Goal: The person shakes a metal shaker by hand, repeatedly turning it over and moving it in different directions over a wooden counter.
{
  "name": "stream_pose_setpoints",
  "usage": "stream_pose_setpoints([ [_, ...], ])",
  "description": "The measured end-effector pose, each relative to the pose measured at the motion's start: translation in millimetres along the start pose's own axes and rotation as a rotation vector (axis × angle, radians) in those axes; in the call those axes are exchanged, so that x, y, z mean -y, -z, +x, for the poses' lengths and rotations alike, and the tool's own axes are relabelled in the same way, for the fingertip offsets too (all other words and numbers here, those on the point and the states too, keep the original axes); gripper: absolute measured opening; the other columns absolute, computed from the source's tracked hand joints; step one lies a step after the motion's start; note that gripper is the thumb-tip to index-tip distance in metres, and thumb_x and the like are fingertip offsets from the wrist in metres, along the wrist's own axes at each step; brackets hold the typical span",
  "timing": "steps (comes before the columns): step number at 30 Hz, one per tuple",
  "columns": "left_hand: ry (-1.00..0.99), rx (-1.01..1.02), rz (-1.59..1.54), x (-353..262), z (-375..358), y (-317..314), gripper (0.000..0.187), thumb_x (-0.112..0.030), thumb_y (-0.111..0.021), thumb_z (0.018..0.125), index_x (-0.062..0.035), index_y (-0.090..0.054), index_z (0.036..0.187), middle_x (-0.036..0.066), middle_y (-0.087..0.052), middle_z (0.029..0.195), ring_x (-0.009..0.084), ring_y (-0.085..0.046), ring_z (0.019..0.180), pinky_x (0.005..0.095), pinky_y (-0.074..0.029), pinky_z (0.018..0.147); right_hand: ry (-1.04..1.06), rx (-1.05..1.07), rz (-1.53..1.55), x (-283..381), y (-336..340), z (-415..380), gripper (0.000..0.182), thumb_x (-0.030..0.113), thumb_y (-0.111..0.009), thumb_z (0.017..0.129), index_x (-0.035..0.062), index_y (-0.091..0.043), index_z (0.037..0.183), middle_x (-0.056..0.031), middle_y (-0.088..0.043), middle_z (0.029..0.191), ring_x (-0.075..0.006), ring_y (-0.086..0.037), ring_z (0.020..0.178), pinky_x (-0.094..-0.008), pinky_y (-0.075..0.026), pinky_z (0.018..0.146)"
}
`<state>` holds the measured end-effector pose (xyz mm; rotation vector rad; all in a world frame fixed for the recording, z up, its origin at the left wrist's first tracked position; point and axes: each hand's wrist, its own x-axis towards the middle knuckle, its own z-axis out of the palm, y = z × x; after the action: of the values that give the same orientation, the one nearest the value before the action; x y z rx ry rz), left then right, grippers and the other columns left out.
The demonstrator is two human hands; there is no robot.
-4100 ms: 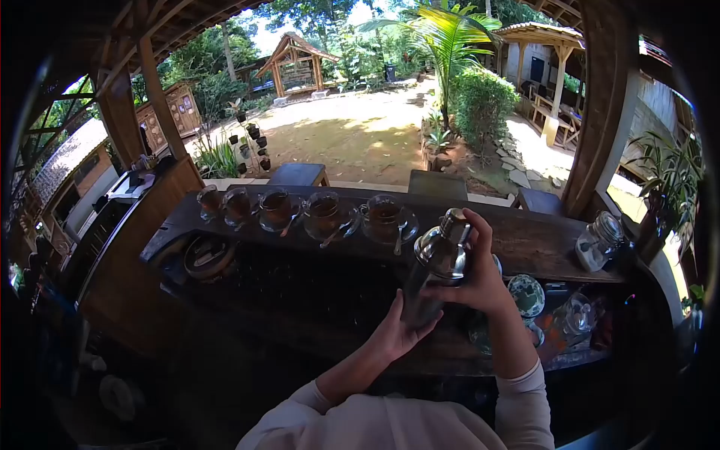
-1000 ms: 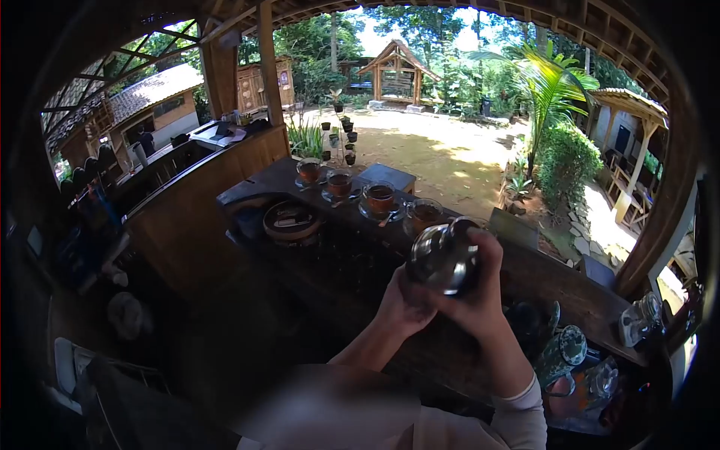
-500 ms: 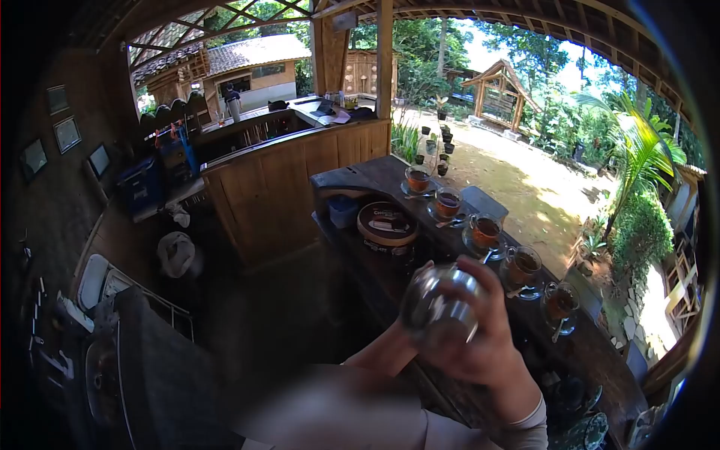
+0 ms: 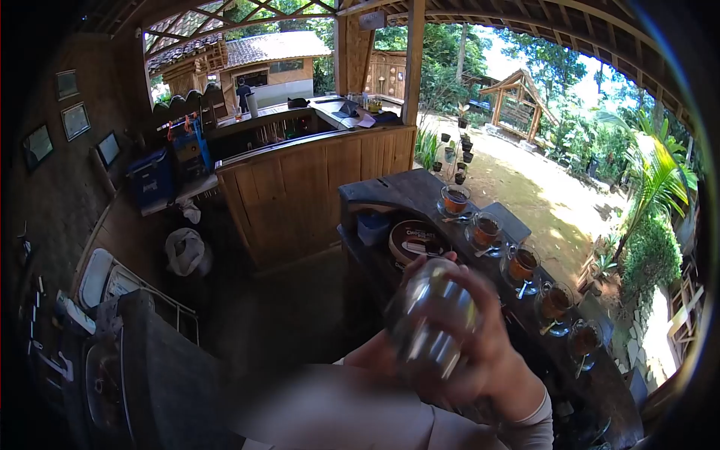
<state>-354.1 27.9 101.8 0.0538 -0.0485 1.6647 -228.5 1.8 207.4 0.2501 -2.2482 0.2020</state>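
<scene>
A shiny metal shaker [image 4: 431,330], smeared by motion, is held up in front of me at a tilt. My right hand [image 4: 499,352] wraps round its near right side, fingers over the upper part. Behind the shaker, my left hand [image 4: 379,351] is closed on its far side, most of its fingers hidden. Just beyond, several glass cups of reddish-brown drink, such as the nearest cup [image 4: 584,340] and the farthest cup [image 4: 455,198], stand in a row on saucers with spoons along the dark wooden counter [image 4: 405,184].
A round brown chocolate tub [image 4: 420,238] and a blue container [image 4: 371,227] sit on the counter's lower shelf. A wooden bar [image 4: 315,172] stands farther back. At the left are a blue cooler box [image 4: 150,180], a pale sack [image 4: 187,252] and a dark cabinet [image 4: 161,367].
The shaker has tipped in my hands and hangs slightly lower, showing more of its side. My view has swung left, so the counter and cups sit farther right and lower.
</scene>
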Motion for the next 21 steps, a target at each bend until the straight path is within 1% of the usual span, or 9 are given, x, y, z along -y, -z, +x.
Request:
stream_pose_setpoints([
  [3, -0.018, 1.128, 0.178, -25.8, 2.8, -24.3, 0.048, -0.051, -0.045, 0.088, -0.0157, -0.049, 0.121, 0.014, -0.052, 0.116, 0.0275, -0.053, 0.107, 0.044, -0.05, 0.082, 0.302, 0.017, 0.017, 20.8, -12.4, 4.1, 0.041, 0.028, -0.072, 0.067, 0.0259, -0.063, 0.107, -0.0061, -0.054, 0.115, -0.0253, -0.05, 0.112, -0.0457, -0.04, 0.092],
  [6, 0.292, 0.262, -0.304, -40.2, -6.5, -17.7, 0.052, -0.052, -0.043, 0.088, -0.0141, -0.048, 0.123, 0.013, -0.052, 0.117, 0.0271, -0.053, 0.108, 0.0438, -0.05, 0.084, 0.124, -0.022, -0.085, -34.6, -24.0, 16.4, 0.053, 0.028, -0.078, 0.063, 0.0143, -0.06, 0.111, -0.0155, -0.049, 0.109, -0.0312, -0.052, 0.102, -0.0481, -0.04, 0.091],
  [7, 0.216, 0.471, -0.323, -39.2, 43.9, 46.5, 0.05, -0.049, -0.039, 0.091, -0.0117, -0.049, 0.123, 0.01, -0.055, 0.115, 0.0252, -0.056, 0.104, 0.0412, -0.049, 0.087, -0.207, -0.158, 0.096, -69.2, -42.1, 6.9, 0.06, 0.026, -0.081, 0.059, 0.0113, -0.057, 0.112, -0.0157, -0.049, 0.111, -0.0322, -0.052, 0.103, -0.047, -0.041, 0.09],
  [9, 0.006, -0.039, 0.147, -37.6, 37.6, 20.8, 0.049, -0.046, -0.037, 0.093, -0.0093, -0.048, 0.123, 0.009, -0.053, 0.12, 0.0224, -0.055, 0.107, 0.0382, -0.046, 0.092, -0.549, -0.296, 0.278, -88.7, -59.3, 0.2, 0.067, 0.024, -0.084, 0.054, 0.0083, -0.054, 0.113, -0.0159, -0.05, 0.112, -0.0332, -0.052, 0.103, -0.0458, -0.042, 0.089],
  [13, 0.331, 0.47, -0.442, -63.2, 44.3, 51.7, 0.049, -0.049, -0.04, 0.091, -0.011, -0.048, 0.123, 0.011, -0.046, 0.125, 0.0262, -0.049, 0.114, 0.0386, -0.05, 0.086, 0.06, -0.085, 0.002, -42.4, -44.9, 40.7, 0.048, 0.022, -0.076, 0.061, 0.0199, -0.06, 0.107, -0.0054, -0.053, 0.117, -0.0332, -0.045, 0.114, -0.0484, -0.04, 0.09],
  [16, 0.003, 1.147, 0.045, -76.5, 32.3, -11.5, 0.053, -0.053, -0.045, 0.088, -0.0108, -0.047, 0.119, 0.014, -0.046, 0.109, 0.033, -0.049, 0.103, 0.0465, -0.051, 0.08, 0.578, -0.007, -0.248, -15.2, -61.0, 34.0, 0.039, 0.028, -0.068, 0.069, 0.036, -0.059, 0.106, 0.002, -0.053, 0.121, -0.0329, -0.046, 0.113, -0.0526, -0.04, 0.091],
  [19, 0.108, 0.716, -0.233, -90.4, 46.3, 50.4, 0.051, -0.051, -0.047, 0.087, -0.0122, -0.046, 0.121, 0.011, -0.049, 0.112, 0.0259, -0.051, 0.103, 0.0391, -0.048, 0.087, 0.145, 0.022, 0.064, -68.5, -71.7, 38.3, 0.054, 0.019, -0.077, 0.057, 0.0326, -0.059, 0.106, -0.0026, -0.05, 0.122, -0.0371, -0.045, 0.114, -0.0507, -0.042, 0.089],
  [20, 0.154, 0.615, -0.48, -85.7, 55.0, 83.7, 0.049, -0.05, -0.045, 0.088, -0.0124, -0.048, 0.12, 0.01, -0.051, 0.114, 0.0236, -0.053, 0.104, 0.0371, -0.047, 0.088, 0.032, -0.015, -0.128, -91.2, -81.3, 35.8, 0.066, 0.023, -0.08, 0.056, 0.0116, -0.052, 0.115, -0.009, -0.05, 0.122, -0.0343, -0.048, 0.11, -0.0495, -0.038, 0.094],
  [21, -0.144, -0.003, 0.218, -83.1, 34.7, 25.5, 0.046, -0.047, -0.041, 0.09, -0.0116, -0.05, 0.119, 0.008, -0.054, 0.117, 0.0207, -0.055, 0.105, 0.0365, -0.047, 0.09, -0.377, -0.148, 0.155, -112.5, -92.6, 27.7, 0.082, 0.019, -0.083, 0.055, 0.0071, -0.041, 0.124, -0.0143, -0.05, 0.118, -0.0291, -0.05, 0.108, -0.0418, -0.041, 0.092],
])
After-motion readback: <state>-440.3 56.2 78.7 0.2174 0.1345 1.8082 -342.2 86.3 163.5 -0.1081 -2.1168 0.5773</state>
